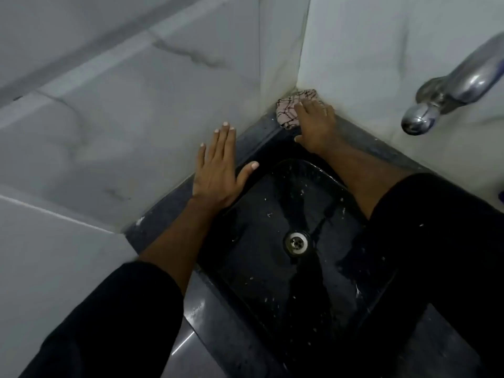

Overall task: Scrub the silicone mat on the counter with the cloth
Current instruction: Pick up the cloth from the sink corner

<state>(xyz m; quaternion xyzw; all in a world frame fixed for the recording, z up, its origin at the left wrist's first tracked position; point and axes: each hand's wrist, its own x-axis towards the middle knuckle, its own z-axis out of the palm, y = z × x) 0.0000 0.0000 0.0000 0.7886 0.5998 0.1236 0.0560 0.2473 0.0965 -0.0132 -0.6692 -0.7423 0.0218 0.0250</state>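
A crumpled pale cloth (pixel 285 111) with dark criss-cross lines lies in the far corner of the dark counter (pixel 253 137), where two marble walls meet. My right hand (pixel 316 124) rests on top of it, fingers laid over the cloth and thumb spread out toward the sink; I see no closed grip. My left hand (pixel 218 170) is flat and open, fingers apart, against the left wall and the counter strip beside the sink. I cannot make out a silicone mat anywhere in view.
A glossy black rectangular sink (pixel 272 268), wet and flecked with white specks, fills the counter between my arms, with a metal drain (pixel 296 242) in the middle. A chrome tap (pixel 450 91) juts from the right wall. Grey marble tiles (pixel 122 105) close in the left and far sides.
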